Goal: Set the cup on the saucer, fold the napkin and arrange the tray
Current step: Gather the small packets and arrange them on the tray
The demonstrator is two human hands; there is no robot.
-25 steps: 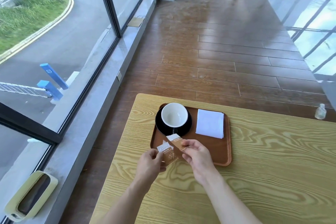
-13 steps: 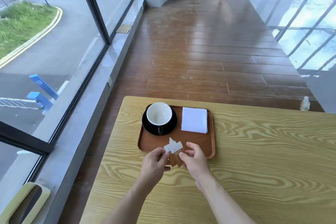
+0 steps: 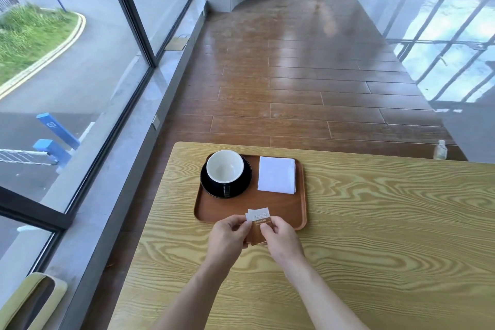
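A brown tray [image 3: 284, 206] lies on the wooden table [image 3: 375, 236]. On its left side a white cup [image 3: 225, 166] stands upright on a black saucer [image 3: 242, 187]. A folded white napkin [image 3: 277, 178] lies flat on the tray's right side. Two small brown-and-white sachets [image 3: 257, 219] are stacked together at the tray's near edge. My left hand [image 3: 227, 233] pinches them from the left and my right hand [image 3: 281, 236] from the right.
A small clear bottle [image 3: 440, 150] stands at the table's far right edge. Glass windows [image 3: 80, 61] run along the left, with a pale green chair back [image 3: 29, 300] at the lower left. Wooden floor lies beyond the table.
The two sachets, held apart a second ago, are now stacked together between both hands at the tray's near edge. The camera has tilted, shifting the view.
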